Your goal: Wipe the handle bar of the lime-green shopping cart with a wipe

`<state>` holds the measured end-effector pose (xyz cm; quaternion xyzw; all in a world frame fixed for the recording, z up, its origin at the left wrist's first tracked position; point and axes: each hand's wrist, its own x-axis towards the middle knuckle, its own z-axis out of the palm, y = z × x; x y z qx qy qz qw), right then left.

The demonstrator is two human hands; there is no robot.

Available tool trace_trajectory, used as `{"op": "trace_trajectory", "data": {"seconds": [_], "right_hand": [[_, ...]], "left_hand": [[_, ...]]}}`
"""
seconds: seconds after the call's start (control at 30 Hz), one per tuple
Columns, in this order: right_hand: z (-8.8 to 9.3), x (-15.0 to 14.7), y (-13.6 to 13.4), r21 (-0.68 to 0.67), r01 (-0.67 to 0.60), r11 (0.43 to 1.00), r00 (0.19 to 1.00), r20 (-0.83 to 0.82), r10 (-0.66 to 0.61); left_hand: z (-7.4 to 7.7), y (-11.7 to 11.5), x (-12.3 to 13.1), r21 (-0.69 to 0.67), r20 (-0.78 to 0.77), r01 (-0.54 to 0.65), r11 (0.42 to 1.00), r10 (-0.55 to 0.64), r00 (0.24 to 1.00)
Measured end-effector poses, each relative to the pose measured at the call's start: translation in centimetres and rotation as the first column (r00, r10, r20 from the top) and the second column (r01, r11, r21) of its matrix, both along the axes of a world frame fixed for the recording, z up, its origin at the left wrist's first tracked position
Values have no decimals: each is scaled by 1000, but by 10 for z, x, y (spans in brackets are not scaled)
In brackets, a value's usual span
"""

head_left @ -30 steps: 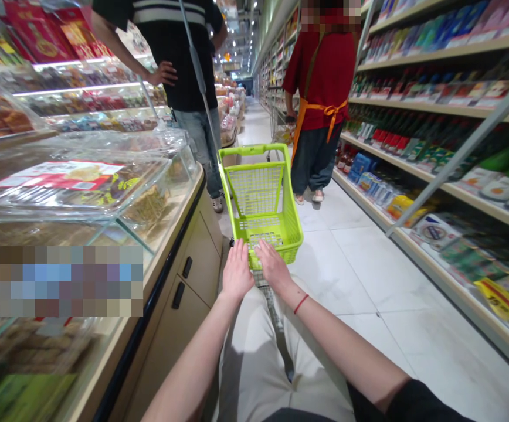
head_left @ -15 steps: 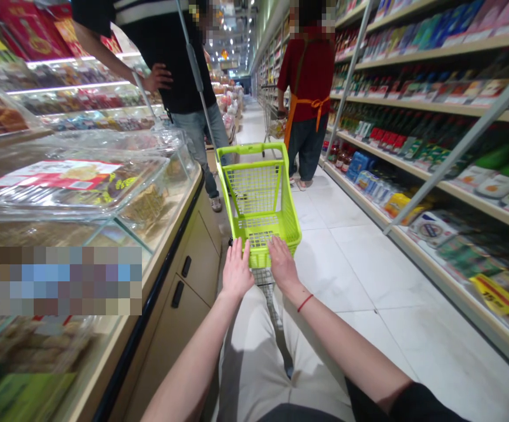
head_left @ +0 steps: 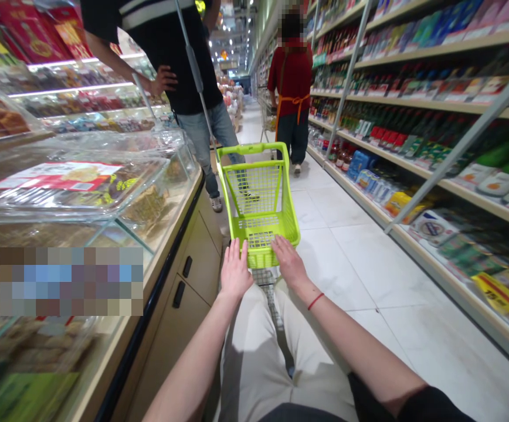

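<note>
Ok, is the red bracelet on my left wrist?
No, the red bracelet circles the wrist of your right hand, while your left hand has a bare wrist.

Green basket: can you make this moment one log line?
green basket: in front | left hand: open, at near rim | right hand: open, at near rim | person in red: farther ahead

A latticed lime-green basket point(head_left: 261, 223) glows at the centre of the frame, above cream trousers point(head_left: 254, 346) and a red bracelet point(head_left: 315, 301). At upper left, a white-striped black shirt point(head_left: 170, 55) tops faded blue jeans point(head_left: 193, 138), while an orange sash point(head_left: 284, 102) crosses a dark red shirt point(head_left: 292, 70) at upper centre. Marbled white floor tiles point(head_left: 355, 258) and a yellow price tag point(head_left: 498, 293) mark the right.
</note>
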<state>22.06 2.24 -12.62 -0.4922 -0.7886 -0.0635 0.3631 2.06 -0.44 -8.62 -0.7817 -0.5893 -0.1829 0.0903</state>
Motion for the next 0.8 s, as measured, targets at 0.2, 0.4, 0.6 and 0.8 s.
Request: {"op": "trace_trajectory", "data": {"seconds": [0.2, 0.4, 0.6, 0.8], "right_hand": [[-4, 26, 3, -6, 203, 979, 974, -103, -203], [0, -32, -5, 2, 104, 995, 993, -58, -103], [7, -66, -8, 32, -139, 990, 990, 29, 138], [0, -9, -6, 24, -107, 994, 994, 34, 106]], "left_hand": [[0, -1, 2, 2, 6, 3, 1000, -3, 1000], [-3, 0, 3, 17, 31, 11, 1000, -11, 999], [-4, -1, 2, -5, 14, -4, 1000, 4, 1000], [0, -1, 2, -4, 0, -10, 1000, 10, 1000]]}}
